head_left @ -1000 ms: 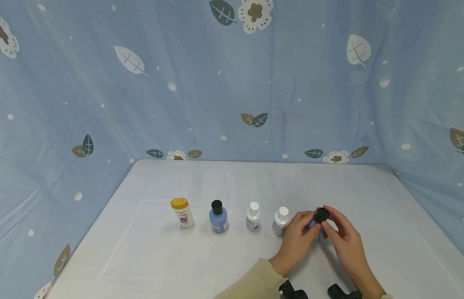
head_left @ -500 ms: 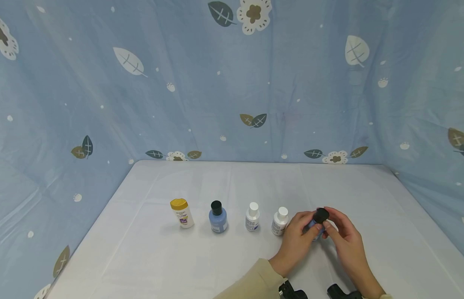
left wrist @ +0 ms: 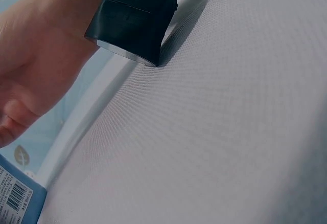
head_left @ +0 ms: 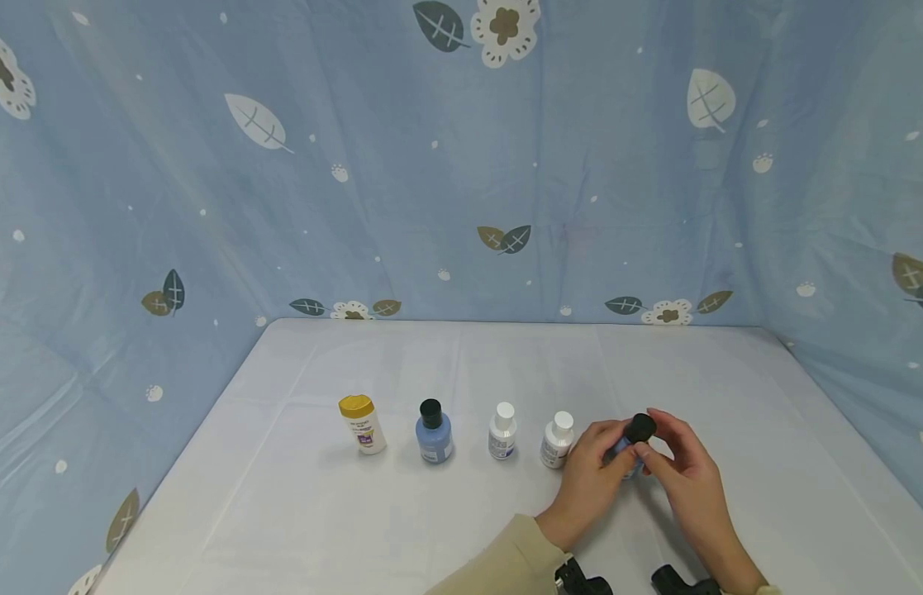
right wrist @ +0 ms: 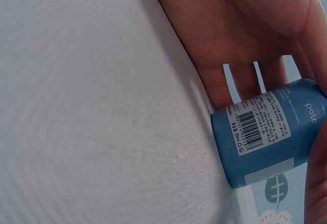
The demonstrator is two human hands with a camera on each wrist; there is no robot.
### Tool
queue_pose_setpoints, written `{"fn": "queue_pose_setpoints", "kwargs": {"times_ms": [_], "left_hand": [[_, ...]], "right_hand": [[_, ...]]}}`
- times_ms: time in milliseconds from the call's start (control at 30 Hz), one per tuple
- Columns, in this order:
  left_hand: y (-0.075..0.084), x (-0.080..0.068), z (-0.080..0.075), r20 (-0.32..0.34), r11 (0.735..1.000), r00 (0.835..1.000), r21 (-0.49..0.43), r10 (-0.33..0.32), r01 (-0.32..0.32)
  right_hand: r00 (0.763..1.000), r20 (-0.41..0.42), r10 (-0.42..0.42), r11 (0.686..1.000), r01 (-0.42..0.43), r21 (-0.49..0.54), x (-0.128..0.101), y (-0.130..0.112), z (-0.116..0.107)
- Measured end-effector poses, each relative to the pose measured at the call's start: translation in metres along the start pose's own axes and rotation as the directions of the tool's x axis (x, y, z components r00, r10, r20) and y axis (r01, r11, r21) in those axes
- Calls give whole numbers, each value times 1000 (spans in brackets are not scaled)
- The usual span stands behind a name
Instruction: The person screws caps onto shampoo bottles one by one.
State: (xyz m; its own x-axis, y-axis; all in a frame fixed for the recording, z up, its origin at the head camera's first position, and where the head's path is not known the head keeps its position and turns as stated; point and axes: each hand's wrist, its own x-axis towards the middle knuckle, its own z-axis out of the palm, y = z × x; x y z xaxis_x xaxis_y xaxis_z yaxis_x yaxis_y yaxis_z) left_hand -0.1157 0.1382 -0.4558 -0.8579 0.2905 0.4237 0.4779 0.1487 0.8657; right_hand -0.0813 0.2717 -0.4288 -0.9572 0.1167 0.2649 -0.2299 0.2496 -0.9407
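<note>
In the head view, my left hand (head_left: 589,483) grips the body of a small blue bottle (head_left: 626,463) at the right of a row. My right hand (head_left: 687,475) has its thumb and fingers at the bottle's black cap (head_left: 640,427), pinching it. In the right wrist view, the blue bottle (right wrist: 265,132) shows a barcode label, and its base meets the table. The left hand (right wrist: 245,24) curls round it; part of the right hand (right wrist: 318,183) shows at the edge. The left wrist view shows the right hand (left wrist: 41,60) and a corner of the bottle (left wrist: 34,198).
Left of the hands stand two white bottles (head_left: 556,442) (head_left: 502,433), a blue bottle with a black cap (head_left: 435,434) and a white bottle with a yellow cap (head_left: 366,427). A white cloth (head_left: 320,521) covers the table. A blue patterned curtain (head_left: 402,165) hangs behind.
My right thumb and fingers have shifted slightly round the black cap. The left hand, its bottle and the other bottles have kept their places.
</note>
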Motion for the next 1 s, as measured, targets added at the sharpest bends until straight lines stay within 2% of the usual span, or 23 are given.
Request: {"fn": "queue_pose_setpoints", "kwargs": {"times_ms": [333,433,733,1000], "left_hand": [[2,1,-1,-13,998,999,43,38,-37],[2,1,-1,-8,999,999,37,36,-36],[5,1,-2,-10,999,1000,30,23,-22],[6,1,-2,-15,999,1000,31,24,-23]], "right_hand": [[992,81,-100,991,92,97,1,-2,-3],[992,85,-94,993,87,82,1,-1,-3],[999,27,-46,998,44,43,0,0,0],[999,16,-48,998,47,43,-1,-1,0]]}}
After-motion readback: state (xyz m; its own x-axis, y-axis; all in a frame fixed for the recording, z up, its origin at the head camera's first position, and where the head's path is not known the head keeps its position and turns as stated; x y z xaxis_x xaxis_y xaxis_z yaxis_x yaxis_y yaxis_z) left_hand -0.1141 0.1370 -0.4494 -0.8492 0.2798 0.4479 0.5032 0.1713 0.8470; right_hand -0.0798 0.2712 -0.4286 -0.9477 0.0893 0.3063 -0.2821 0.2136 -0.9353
